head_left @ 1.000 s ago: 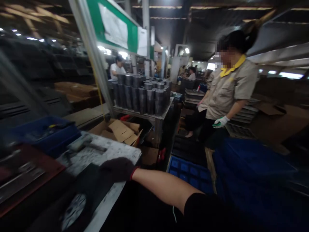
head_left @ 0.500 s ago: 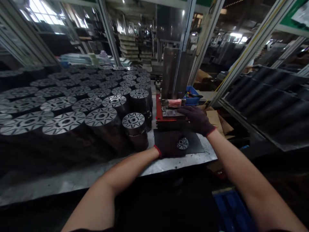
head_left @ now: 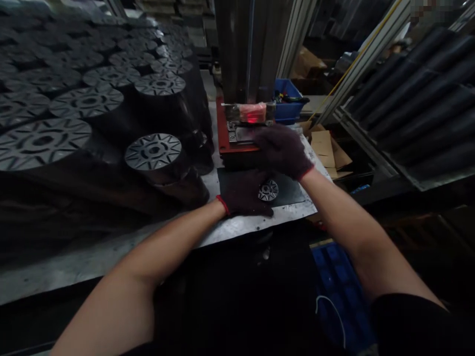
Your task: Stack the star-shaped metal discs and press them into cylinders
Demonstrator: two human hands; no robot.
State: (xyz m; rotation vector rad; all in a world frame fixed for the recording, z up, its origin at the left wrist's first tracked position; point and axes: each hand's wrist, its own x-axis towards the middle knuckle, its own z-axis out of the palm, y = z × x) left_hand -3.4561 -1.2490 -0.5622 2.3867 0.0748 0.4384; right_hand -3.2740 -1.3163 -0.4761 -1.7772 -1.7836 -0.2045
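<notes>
My left hand (head_left: 245,194), in a dark glove with a red cuff, curls around the side of a small round slotted metal core (head_left: 268,190). The star-patterned end of this core faces up, over a dark mat (head_left: 293,192) on the bench. My right hand (head_left: 282,151), gloved alike, hovers or rests at the right of a metal fixture plate (head_left: 243,133), its fingers stretched toward the plate. Whether it touches the plate I cannot tell. Behind the plate lies a pink bundle (head_left: 253,113) with a red glow on it, on the red-framed base (head_left: 221,133) of the fixture.
Many similar stacked cores (head_left: 154,151) crowd the bench on the left. Behind the fixture rises a tall metal panel (head_left: 245,49). A blue bin (head_left: 289,101) with small items and an open cardboard box (head_left: 322,148) are on the right. A blue crate (head_left: 334,277) sits low beside me.
The view has tipped down and come closer, so the bench sits higher in the picture. A red glow now shows on the pink bundle. My hands keep nearly the same places.
</notes>
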